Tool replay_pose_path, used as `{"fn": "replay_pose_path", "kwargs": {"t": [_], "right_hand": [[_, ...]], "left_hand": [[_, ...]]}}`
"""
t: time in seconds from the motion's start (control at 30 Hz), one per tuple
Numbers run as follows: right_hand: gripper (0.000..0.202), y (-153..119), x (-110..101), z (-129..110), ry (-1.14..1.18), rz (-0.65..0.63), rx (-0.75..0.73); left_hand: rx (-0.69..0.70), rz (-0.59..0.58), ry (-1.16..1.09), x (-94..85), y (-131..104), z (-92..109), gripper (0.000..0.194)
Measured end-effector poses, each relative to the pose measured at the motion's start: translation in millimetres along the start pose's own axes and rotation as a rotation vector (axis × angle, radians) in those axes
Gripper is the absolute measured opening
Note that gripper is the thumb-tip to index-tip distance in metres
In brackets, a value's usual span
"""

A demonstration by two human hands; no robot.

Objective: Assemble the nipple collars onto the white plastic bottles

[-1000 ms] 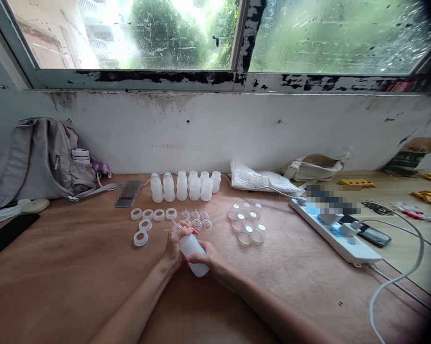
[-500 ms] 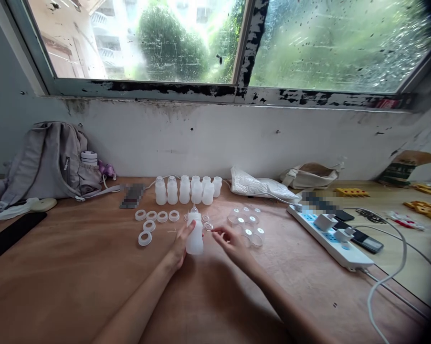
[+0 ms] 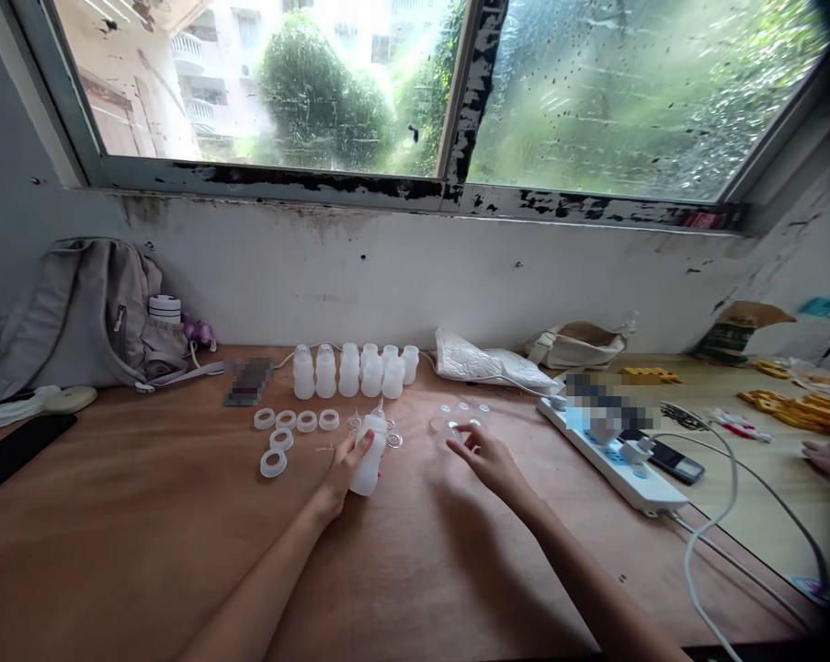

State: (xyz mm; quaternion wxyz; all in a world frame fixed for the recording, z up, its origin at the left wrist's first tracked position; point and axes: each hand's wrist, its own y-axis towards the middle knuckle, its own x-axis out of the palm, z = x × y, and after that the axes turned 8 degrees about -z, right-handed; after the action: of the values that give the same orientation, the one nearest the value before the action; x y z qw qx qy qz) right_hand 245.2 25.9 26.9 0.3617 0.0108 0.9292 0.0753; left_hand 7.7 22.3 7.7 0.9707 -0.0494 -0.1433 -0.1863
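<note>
My left hand (image 3: 337, 480) is wrapped round a frosted baby bottle (image 3: 366, 471) with a clear nipple on top, tilted slightly to the right. My right hand (image 3: 492, 462) hovers at the near side of a group of clear round covers (image 3: 440, 424), its fingers apart and partly curled; some covers are hidden under it. Just behind the held bottle lie several clear nipples (image 3: 393, 440), partly blocked by it. White screw rings (image 3: 273, 462) lie to the left of my left hand. Several frosted bottles (image 3: 349, 371) stand in rows at the back.
A white power strip (image 3: 611, 460) with plugs and looping cables lies at the right. Along the wall are a grey backpack (image 3: 87, 313), a white plastic package (image 3: 487, 361) and a beige pouch (image 3: 580, 345). Another person's hand (image 3: 828, 460) shows at the right edge, near yellow parts (image 3: 783, 406).
My right hand has moved right, from beside the nipples to the clear covers. The bottle in my left hand now leans more. Another person's hand has come into view at the right.
</note>
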Motion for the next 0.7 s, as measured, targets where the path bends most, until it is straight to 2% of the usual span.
{"fn": "replay_pose_path", "kwargs": {"t": [0.13,0.23,0.37,0.47,0.63,0.7], "right_hand": [[0.034,14,14,-22,0.375,0.078,-0.044],[0.033,21,29,-31,0.5,0.103,-0.085],[0.031,20,52,-29,0.515,0.067,-0.132],[0.032,17,63,-24,0.475,0.035,-0.142],[0.04,18,62,-15,0.301,0.052,-0.2],[0.042,19,59,-13,0.265,0.021,-0.207]], "left_hand": [[0.068,-0.109,0.255,-0.5,1,-1,0.037],[0.138,-0.09,0.482,0.4,1,-3,0.036],[0.189,-0.007,0.699,3.0,1,-6,0.044],[0.169,0.015,0.711,3.1,2,-5,0.048],[0.123,-0.016,0.72,0.8,2,-2,0.041],[0.12,-0.031,0.738,0.3,1,-1,0.041]]}}
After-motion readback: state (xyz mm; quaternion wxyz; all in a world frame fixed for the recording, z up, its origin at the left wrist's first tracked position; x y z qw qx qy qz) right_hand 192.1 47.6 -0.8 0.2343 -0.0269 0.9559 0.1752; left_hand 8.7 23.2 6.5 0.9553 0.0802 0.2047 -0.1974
